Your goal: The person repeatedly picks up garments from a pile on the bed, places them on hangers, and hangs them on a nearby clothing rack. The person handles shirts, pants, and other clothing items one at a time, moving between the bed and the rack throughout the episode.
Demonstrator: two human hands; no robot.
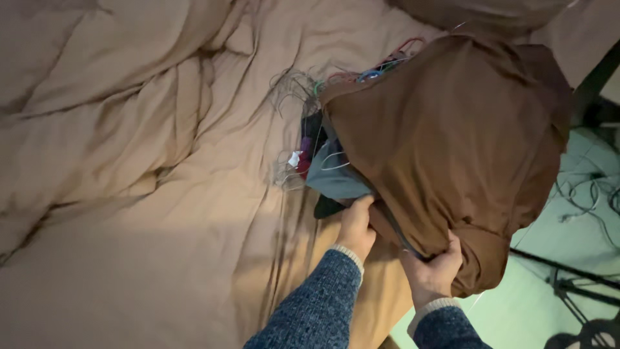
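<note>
The left hand [356,227] is closed on the lower edge of a grey-blue cloth [336,174], its fingertips tucked out of sight under the fabric. The right hand [434,271] is clamped on the lower fold of a large brown cloth [452,142], thumb on top and the other fingers hidden beneath it. Both wrists come out of blue-grey knitted sleeves [316,304] with pale cuffs, cut off by the lower edge of the view.

The brown cloth drapes over a bulky heap at the right side of the bed and hides most of what lies under it. At its left rim, a dark garment [314,139], something red-purple and a tangle of thin wire hangers [290,97] stick out; how many there are cannot be told. Coloured hanger hooks [381,68] peek out along the top edge.

All of this rests on a rumpled tan bedsheet [129,161]. To the right, past the bed's edge, lies a pale green floor [536,304] with loose cables [591,194] and dark stand legs, partly cut off.
</note>
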